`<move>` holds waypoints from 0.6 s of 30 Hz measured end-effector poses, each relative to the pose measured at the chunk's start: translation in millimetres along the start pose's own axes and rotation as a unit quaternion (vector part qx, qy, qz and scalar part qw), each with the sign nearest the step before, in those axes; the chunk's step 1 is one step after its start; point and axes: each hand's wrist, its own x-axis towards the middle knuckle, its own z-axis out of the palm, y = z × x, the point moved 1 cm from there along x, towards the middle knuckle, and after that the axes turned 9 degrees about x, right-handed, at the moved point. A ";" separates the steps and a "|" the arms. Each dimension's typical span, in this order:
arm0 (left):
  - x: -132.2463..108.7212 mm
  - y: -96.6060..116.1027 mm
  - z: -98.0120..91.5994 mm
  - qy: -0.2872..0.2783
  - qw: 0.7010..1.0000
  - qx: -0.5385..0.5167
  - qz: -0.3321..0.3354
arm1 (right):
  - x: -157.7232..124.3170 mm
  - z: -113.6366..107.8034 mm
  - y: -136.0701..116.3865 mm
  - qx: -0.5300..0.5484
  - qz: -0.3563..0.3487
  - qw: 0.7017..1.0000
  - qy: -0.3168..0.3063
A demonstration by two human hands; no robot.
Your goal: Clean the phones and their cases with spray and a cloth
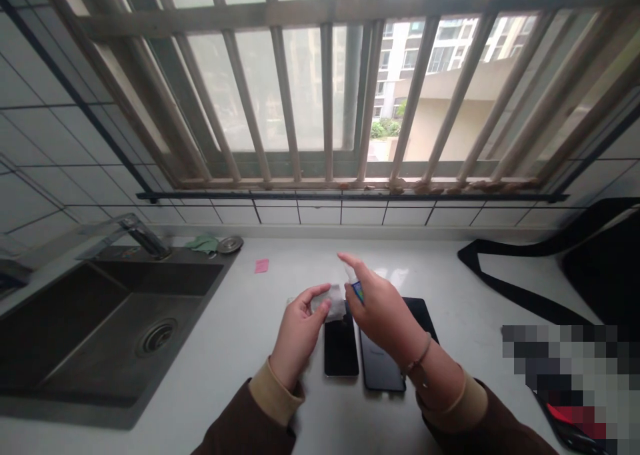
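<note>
My left hand [300, 325] pinches a small white cloth or wipe [333, 302] between thumb and fingers, just above the top of a black phone [341, 348] lying flat on the white counter [240, 348]. My right hand [383, 308] grips a small bottle with a blue label [359, 290], its index finger raised on the bottle's top, right beside the cloth. A second, larger dark phone [383, 368] lies next to the first, partly under my right wrist. A third dark flat device [423, 312] shows behind that hand.
A dark sink [100, 335] with a steel tap [145, 238] fills the left. A pink note [261, 266], green cloth [204, 243] and a drain plug [230, 244] lie near the wall. A black bag with strap [590, 268] sits right. Barred window behind.
</note>
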 end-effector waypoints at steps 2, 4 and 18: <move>-1.6 1.5 1.7 -0.013 1.000 -0.029 -0.002 | -14.7 7.3 0.8 -0.025 -0.002 1.000 -0.016; -3.5 2.8 4.2 -0.036 0.998 -0.055 -0.001 | -29.3 14.8 2.6 -0.046 0.000 0.998 -0.030; -11.9 8.5 12.1 -0.090 0.990 -0.105 0.022 | -49.8 28.5 13.6 -0.089 -0.013 0.996 -0.026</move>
